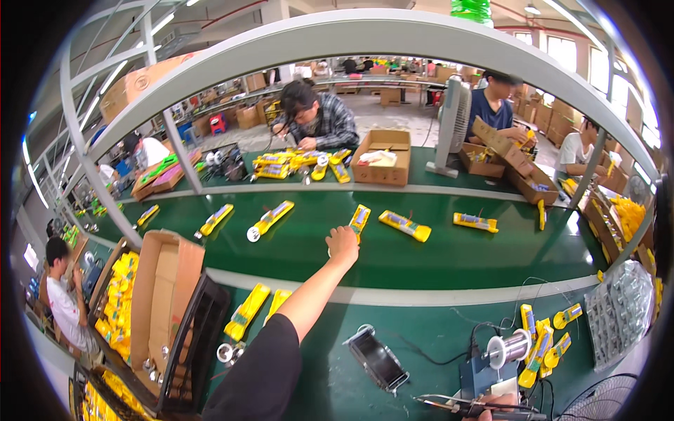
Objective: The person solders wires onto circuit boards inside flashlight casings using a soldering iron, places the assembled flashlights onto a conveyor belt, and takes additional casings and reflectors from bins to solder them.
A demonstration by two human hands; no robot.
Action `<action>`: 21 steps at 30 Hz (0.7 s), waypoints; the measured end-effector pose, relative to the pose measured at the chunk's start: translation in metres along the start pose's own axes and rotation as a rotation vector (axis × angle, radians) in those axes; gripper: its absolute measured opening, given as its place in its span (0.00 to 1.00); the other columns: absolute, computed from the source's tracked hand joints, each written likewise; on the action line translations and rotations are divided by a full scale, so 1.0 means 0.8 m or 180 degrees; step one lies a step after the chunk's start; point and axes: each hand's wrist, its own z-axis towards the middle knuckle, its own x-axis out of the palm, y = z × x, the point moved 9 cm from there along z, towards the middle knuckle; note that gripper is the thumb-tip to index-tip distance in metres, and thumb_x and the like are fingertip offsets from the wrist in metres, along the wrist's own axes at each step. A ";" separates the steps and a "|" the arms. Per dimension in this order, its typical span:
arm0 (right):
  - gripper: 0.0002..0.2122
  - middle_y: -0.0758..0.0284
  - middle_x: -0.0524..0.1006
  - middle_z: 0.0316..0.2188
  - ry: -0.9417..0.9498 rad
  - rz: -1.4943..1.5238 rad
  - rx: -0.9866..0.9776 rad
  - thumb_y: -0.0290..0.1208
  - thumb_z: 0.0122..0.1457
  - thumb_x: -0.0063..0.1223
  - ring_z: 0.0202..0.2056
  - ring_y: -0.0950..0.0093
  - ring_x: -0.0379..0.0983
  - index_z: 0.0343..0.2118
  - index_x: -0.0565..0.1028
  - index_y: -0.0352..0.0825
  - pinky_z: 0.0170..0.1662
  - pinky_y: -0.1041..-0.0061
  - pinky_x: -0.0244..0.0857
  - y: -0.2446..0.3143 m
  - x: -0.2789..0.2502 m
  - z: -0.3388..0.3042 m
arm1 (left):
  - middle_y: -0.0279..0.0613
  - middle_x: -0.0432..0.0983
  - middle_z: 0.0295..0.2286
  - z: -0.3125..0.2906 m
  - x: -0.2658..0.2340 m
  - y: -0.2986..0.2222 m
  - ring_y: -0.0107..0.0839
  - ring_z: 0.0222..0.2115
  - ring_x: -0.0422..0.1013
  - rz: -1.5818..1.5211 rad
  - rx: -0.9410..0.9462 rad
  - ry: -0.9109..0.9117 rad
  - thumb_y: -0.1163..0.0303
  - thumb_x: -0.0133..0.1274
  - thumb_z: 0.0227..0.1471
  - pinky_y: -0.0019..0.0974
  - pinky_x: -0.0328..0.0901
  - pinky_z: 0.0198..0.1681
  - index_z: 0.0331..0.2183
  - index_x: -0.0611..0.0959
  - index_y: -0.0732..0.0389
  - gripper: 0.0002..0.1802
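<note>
My left hand (pixel 342 245) reaches out over the green conveyor belt, its fingers closed on the lower end of a yellow plastic housing (pixel 360 216) with a bluish insert. At the lower right edge, my right hand (pixel 496 405) is partly cut off and grips a soldering iron (pixel 460 405). Beside it is a spool of solder wire (pixel 509 349) on a blue-grey stand. More yellow housings lie along the belt, such as one (pixel 405 226) to the right of my left hand. A yellow housing (pixel 247 311) lies on the near bench, left of my forearm.
A black-framed holder (pixel 378 358) sits mid-bench. Several yellow housings (pixel 539 351) are piled near the spool, beside a clear plastic tray (pixel 619 316). At left stand a cardboard box (pixel 165 302) and a black crate (pixel 199 337). Across the belt, a person (pixel 319 119) works behind a housing pile.
</note>
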 end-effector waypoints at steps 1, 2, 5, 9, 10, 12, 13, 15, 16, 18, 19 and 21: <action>0.20 0.63 0.63 0.17 -0.0034 -0.0258 -0.0070 0.46 0.43 0.47 0.19 0.71 0.60 0.20 0.63 0.29 0.23 0.73 0.55 0.004 0.001 0.003 | 0.43 0.65 0.32 0.015 0.005 -0.010 0.40 0.38 0.61 0.0081 -0.0029 0.0038 0.68 0.58 0.31 0.40 0.60 0.35 0.32 0.70 0.64 0.22; 0.20 0.63 0.64 0.17 -0.0075 -0.0326 -0.0076 0.47 0.43 0.46 0.19 0.70 0.60 0.20 0.63 0.29 0.23 0.73 0.55 0.005 0.002 0.004 | 0.42 0.65 0.33 0.027 -0.004 -0.030 0.39 0.38 0.59 -0.0119 0.0028 -0.0321 0.72 0.57 0.31 0.41 0.60 0.35 0.32 0.71 0.62 0.20; 0.20 0.63 0.65 0.17 -0.0098 -0.0556 -0.0027 0.47 0.44 0.45 0.19 0.70 0.61 0.20 0.64 0.29 0.23 0.71 0.56 0.001 0.003 0.006 | 0.54 0.68 0.32 0.024 0.034 -0.136 0.48 0.33 0.66 -0.1374 0.1224 0.0856 0.71 0.44 0.37 0.44 0.62 0.34 0.37 0.69 0.62 0.19; 0.18 0.62 0.66 0.18 -0.0042 -0.0451 0.0208 0.43 0.44 0.48 0.21 0.71 0.63 0.21 0.65 0.29 0.25 0.72 0.60 -0.026 -0.002 -0.003 | 0.52 0.70 0.30 -0.009 0.063 -0.207 0.46 0.32 0.68 -0.1316 0.1883 0.1374 0.59 0.46 0.43 0.42 0.63 0.33 0.42 0.66 0.60 0.23; 0.17 0.62 0.66 0.19 0.0067 -0.0313 0.0410 0.41 0.43 0.50 0.21 0.72 0.64 0.23 0.65 0.29 0.26 0.72 0.61 -0.040 0.001 -0.006 | 0.52 0.70 0.30 -0.006 0.066 -0.206 0.46 0.31 0.68 -0.1299 0.1736 0.1322 0.59 0.45 0.44 0.42 0.64 0.33 0.39 0.68 0.61 0.21; 0.17 0.62 0.66 0.19 0.0060 0.0035 0.0406 0.39 0.43 0.52 0.22 0.72 0.65 0.24 0.65 0.29 0.28 0.71 0.63 -0.052 -0.001 -0.009 | 0.52 0.71 0.27 0.000 0.066 -0.199 0.46 0.30 0.68 -0.1582 0.1482 0.1175 0.60 0.46 0.43 0.43 0.64 0.31 0.29 0.73 0.65 0.16; 0.17 0.62 0.66 0.20 0.0042 0.0366 0.0443 0.37 0.42 0.53 0.22 0.71 0.65 0.26 0.64 0.29 0.30 0.70 0.64 -0.058 -0.001 -0.011 | 0.52 0.71 0.27 0.000 0.063 -0.193 0.46 0.30 0.68 -0.1568 0.1437 0.1050 0.60 0.46 0.43 0.43 0.64 0.31 0.29 0.73 0.65 0.16; 0.17 0.62 0.66 0.22 0.0095 0.0407 0.0294 0.34 0.40 0.55 0.23 0.71 0.65 0.29 0.63 0.29 0.31 0.68 0.64 -0.058 -0.001 -0.011 | 0.52 0.70 0.20 -0.001 0.046 -0.162 0.47 0.25 0.68 -0.1960 0.1144 0.0664 0.63 0.49 0.41 0.43 0.63 0.29 0.22 0.74 0.65 0.13; 0.16 0.62 0.66 0.23 0.0091 0.0562 0.0252 0.33 0.41 0.55 0.24 0.71 0.65 0.28 0.63 0.30 0.32 0.68 0.64 -0.057 -0.002 -0.010 | 0.53 0.70 0.20 -0.007 0.040 -0.144 0.47 0.25 0.68 -0.1772 0.1066 0.0604 0.68 0.50 0.38 0.44 0.63 0.29 0.20 0.74 0.67 0.10; 0.15 0.62 0.66 0.25 0.0148 0.0674 0.0321 0.29 0.40 0.56 0.25 0.72 0.65 0.28 0.63 0.31 0.32 0.68 0.65 -0.055 -0.002 -0.012 | 0.54 0.70 0.22 -0.023 0.025 -0.104 0.48 0.27 0.68 -0.1515 0.0994 0.0625 0.70 0.47 0.39 0.44 0.63 0.29 0.21 0.74 0.67 0.09; 0.15 0.62 0.66 0.25 0.0157 0.0834 0.0402 0.28 0.39 0.57 0.25 0.72 0.65 0.28 0.64 0.31 0.32 0.68 0.65 -0.057 0.000 -0.012 | 0.56 0.70 0.24 -0.038 0.024 -0.085 0.48 0.28 0.69 -0.1362 0.0972 0.0924 0.72 0.45 0.40 0.44 0.64 0.30 0.23 0.73 0.68 0.08; 0.14 0.61 0.67 0.24 0.0157 0.0897 0.0537 0.28 0.40 0.55 0.25 0.72 0.65 0.28 0.64 0.30 0.32 0.69 0.64 -0.060 0.002 -0.011 | 0.57 0.70 0.23 -0.069 -0.002 -0.046 0.49 0.27 0.69 -0.0984 0.0973 0.0916 0.74 0.44 0.40 0.44 0.64 0.30 0.23 0.73 0.69 0.07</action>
